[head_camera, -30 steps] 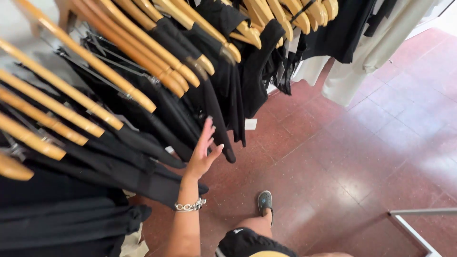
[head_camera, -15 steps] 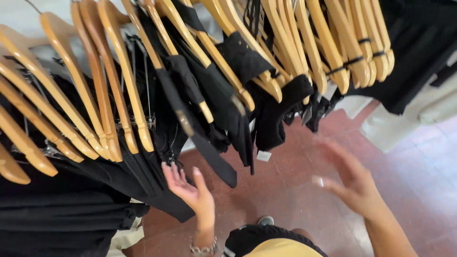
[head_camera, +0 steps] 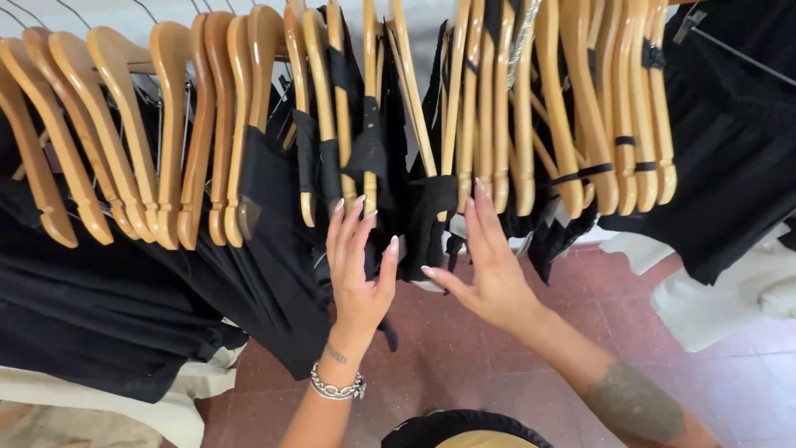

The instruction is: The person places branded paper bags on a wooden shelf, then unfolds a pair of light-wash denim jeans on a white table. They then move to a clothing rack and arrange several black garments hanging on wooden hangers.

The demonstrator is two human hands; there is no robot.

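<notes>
A long row of wooden hangers (head_camera: 348,124) carries black garments (head_camera: 274,249) across the top of the head view. My left hand (head_camera: 358,265), with a silver chain bracelet (head_camera: 336,387) on the wrist, reaches up with fingers spread, its fingertips at the black straps in the middle of the rack. My right hand (head_camera: 489,265) is raised beside it, fingers apart, with the fingertips touching the black fabric (head_camera: 427,224) that hangs from the centre hangers. Neither hand grips anything.
Reddish tiled floor (head_camera: 464,357) lies below the rack. White garments (head_camera: 730,299) hang at the right and pale fabric (head_camera: 99,415) lies at the lower left. Dense black clothing fills the left side.
The view swung up toward the hangers. My right hand rose from low at the right to the centre garments, and my left hand climbed up to the same spot.
</notes>
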